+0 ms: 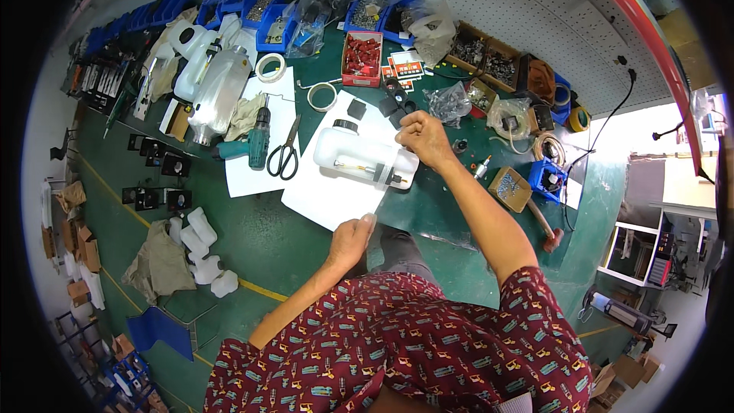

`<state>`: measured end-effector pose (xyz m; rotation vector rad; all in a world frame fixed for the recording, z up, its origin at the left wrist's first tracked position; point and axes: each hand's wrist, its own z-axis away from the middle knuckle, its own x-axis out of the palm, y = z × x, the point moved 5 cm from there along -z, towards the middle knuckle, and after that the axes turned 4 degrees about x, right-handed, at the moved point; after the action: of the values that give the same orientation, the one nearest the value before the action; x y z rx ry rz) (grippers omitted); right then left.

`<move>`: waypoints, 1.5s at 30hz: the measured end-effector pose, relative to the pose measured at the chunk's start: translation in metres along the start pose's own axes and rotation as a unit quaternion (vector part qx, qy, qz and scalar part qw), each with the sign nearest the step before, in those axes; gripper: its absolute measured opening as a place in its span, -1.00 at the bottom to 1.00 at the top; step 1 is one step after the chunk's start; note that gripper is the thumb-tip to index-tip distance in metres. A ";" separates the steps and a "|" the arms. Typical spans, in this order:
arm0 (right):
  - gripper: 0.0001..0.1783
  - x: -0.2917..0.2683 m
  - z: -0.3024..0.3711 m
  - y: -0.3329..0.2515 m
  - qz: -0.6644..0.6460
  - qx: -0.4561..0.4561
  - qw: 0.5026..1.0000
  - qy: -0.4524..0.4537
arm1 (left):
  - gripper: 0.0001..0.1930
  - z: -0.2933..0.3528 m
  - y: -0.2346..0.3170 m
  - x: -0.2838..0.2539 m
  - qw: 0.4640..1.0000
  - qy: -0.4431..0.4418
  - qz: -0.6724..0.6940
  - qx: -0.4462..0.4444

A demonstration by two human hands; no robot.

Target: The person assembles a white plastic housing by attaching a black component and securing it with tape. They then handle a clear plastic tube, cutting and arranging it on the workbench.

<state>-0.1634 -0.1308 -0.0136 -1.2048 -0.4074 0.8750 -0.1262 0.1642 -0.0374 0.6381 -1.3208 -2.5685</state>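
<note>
A translucent strip, like clear tape [381, 200], is stretched across the right part of a white plastic tank [334, 145]. My left hand [352, 242] pinches its near end below the tank, in front of the bench edge. My right hand [425, 139] is closed at the far end, beyond the tank. Lying on the tank is a slim brass-coloured and black fitting [375, 171], partly under the strip. The tank rests on its side on white paper [305, 193], its black cap [345, 126] facing away from me. A small black block [356, 110] sits just past the cap.
Left of the paper lie black-handled scissors [286, 155], a green drill [260, 138] and more plastic tanks [222, 92]. Two tape rolls [322, 97] are behind. A box of red parts [362, 59] and blue bins line the back. A hammer [547, 231] lies at the right.
</note>
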 end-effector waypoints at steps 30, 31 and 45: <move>0.12 0.036 0.049 0.034 0.390 -0.227 0.889 -0.084 | -0.49 -0.014 -0.002 0.028 0.997 0.042 0.055 -0.039; 0.14 0.036 0.047 0.039 0.390 -0.214 0.892 -0.081 | -0.47 -0.014 0.000 0.028 0.997 0.038 0.047 -0.051; 0.11 0.043 0.037 0.049 0.360 -0.235 0.900 -0.069 | -0.51 -0.092 -0.060 0.053 0.951 0.012 0.207 -0.231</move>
<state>-0.1807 -0.0699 -0.0532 -1.7964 -0.2882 1.5656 -0.1301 0.1138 -0.1487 0.2671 -0.7004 -2.3730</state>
